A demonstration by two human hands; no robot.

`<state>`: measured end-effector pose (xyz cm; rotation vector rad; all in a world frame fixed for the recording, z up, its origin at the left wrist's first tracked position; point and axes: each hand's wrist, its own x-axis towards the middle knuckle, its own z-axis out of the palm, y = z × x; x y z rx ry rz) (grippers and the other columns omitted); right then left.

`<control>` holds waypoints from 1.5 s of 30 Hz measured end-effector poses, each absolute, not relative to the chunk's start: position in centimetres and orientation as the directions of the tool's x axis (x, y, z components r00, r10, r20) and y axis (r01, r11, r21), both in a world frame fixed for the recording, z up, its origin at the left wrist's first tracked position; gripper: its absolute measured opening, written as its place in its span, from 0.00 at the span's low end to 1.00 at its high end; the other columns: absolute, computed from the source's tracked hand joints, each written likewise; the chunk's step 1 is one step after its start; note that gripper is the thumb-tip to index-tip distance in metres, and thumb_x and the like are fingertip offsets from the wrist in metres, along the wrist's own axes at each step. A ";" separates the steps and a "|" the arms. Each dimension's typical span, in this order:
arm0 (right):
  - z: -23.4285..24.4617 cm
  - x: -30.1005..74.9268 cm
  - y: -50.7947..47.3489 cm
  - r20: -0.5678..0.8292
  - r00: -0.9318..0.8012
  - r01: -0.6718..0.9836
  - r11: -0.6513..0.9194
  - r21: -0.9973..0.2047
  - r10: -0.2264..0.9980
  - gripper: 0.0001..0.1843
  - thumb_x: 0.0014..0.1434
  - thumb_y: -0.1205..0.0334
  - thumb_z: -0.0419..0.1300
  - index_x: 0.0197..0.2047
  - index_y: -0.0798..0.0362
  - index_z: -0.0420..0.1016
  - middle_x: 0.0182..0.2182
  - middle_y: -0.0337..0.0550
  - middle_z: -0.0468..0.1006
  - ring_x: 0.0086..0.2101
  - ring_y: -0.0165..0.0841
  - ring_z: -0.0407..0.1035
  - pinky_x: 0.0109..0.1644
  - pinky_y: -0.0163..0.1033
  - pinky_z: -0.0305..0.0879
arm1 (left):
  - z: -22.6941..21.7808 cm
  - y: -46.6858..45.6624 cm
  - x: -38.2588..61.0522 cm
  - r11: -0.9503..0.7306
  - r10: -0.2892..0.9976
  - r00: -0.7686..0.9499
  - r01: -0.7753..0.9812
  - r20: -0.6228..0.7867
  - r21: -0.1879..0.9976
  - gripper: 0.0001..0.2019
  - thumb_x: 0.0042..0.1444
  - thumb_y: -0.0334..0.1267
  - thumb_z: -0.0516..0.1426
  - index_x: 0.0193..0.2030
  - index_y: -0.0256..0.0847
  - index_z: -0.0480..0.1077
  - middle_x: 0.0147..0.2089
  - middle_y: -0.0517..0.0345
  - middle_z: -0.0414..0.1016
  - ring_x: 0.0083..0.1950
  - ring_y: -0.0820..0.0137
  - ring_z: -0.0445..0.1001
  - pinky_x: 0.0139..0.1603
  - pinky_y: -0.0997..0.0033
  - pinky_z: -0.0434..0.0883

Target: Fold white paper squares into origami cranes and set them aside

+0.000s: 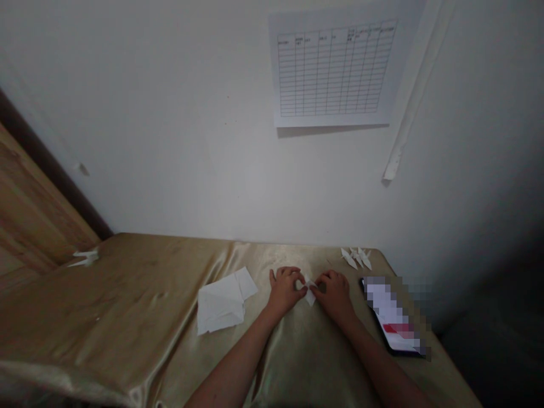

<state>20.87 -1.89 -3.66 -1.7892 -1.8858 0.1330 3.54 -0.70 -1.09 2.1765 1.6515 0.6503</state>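
Note:
Between my hands lies a small folded piece of white paper [311,297] on the gold tablecloth [306,351]. My left hand [287,288] pinches its left side between thumb and fingers. On the opposite side my right hand [335,291] pinches the paper too, thumb near the middle. The fingertips hide part of the folds. Left of my left hand is a loose stack of white paper sheets [221,303]. Beyond my right hand, several white folded paper cranes [357,258] sit close together near the table's back edge.
A phone [393,328] with a lit, partly blurred screen lies at the right edge. Another white folded paper piece [86,258] rests at the far left. The white wall [191,170] behind carries a printed table sheet [331,73]. Wooden furniture [38,198] stands at left.

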 end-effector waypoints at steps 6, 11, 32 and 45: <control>-3.4 20.3 -2.1 0.320 0.026 0.934 0.091 -0.346 0.947 0.07 0.62 0.56 0.63 0.38 0.50 0.79 0.46 0.48 0.77 0.50 0.45 0.67 0.62 0.52 0.54 | -1.0 -0.7 4.1 -0.229 0.972 0.165 0.822 0.167 0.522 0.07 0.56 0.40 0.65 0.42 0.49 0.79 0.62 0.59 0.76 0.69 0.54 0.63 0.74 0.30 0.41; -3.4 20.1 -2.1 0.325 0.021 0.937 0.094 -0.337 0.946 0.07 0.62 0.59 0.62 0.41 0.50 0.79 0.47 0.50 0.77 0.51 0.46 0.66 0.62 0.52 0.54 | -0.8 -1.2 4.8 -0.215 0.973 0.145 0.847 0.179 0.486 0.07 0.58 0.42 0.64 0.43 0.48 0.79 0.61 0.56 0.76 0.68 0.53 0.63 0.74 0.29 0.42; -3.7 23.1 -1.4 0.330 -0.199 0.817 0.342 -0.464 0.923 0.09 0.60 0.55 0.66 0.43 0.45 0.85 0.47 0.43 0.81 0.52 0.40 0.70 0.63 0.47 0.58 | -1.1 -0.1 2.2 -0.283 0.958 0.264 0.825 0.109 0.489 0.15 0.53 0.47 0.69 0.49 0.57 0.83 0.69 0.58 0.70 0.71 0.52 0.62 0.76 0.43 0.52; -4.1 22.6 -0.9 0.303 -0.184 0.843 0.309 -0.441 0.935 0.09 0.59 0.53 0.70 0.42 0.45 0.84 0.46 0.42 0.81 0.52 0.42 0.70 0.65 0.53 0.53 | -1.2 0.3 1.1 -0.339 0.935 0.346 0.811 0.076 0.478 0.22 0.49 0.51 0.72 0.52 0.58 0.82 0.72 0.57 0.67 0.73 0.49 0.61 0.76 0.43 0.54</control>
